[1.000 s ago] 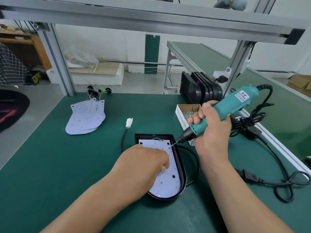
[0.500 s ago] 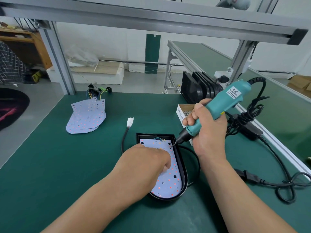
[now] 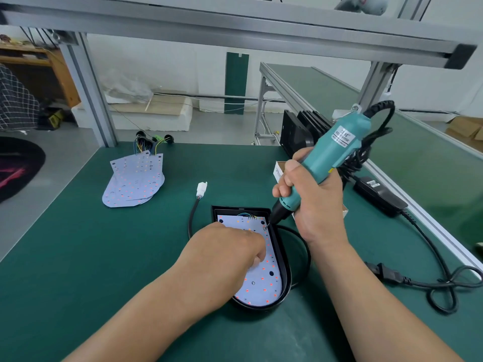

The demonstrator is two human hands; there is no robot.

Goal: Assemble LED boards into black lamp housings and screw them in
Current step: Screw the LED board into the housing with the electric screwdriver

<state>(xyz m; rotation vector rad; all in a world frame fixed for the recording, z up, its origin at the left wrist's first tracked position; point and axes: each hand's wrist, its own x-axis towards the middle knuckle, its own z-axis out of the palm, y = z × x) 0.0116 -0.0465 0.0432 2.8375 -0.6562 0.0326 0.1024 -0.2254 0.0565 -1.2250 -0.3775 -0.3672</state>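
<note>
A black lamp housing (image 3: 286, 283) lies on the green table with a white LED board (image 3: 264, 286) seated inside it. My left hand (image 3: 224, 259) presses down on the middle of the board, fingers curled. My right hand (image 3: 311, 202) grips a teal electric screwdriver (image 3: 332, 158), tilted steeply. The bit tip touches a screw at the board's top right corner. The housing's black cable ends in a white connector (image 3: 202, 189) behind it.
A stack of spare LED boards (image 3: 133, 181) with wires lies at the back left. A small cardboard screw box (image 3: 278, 171) sits behind my right hand. Black housings (image 3: 298, 131) stand at the back right. A power adapter (image 3: 379, 194) and cables (image 3: 441, 283) lie on the right.
The screwdriver has tilted more upright and its tip has come down onto the board's top right corner. My left hand stays pressed on the board.
</note>
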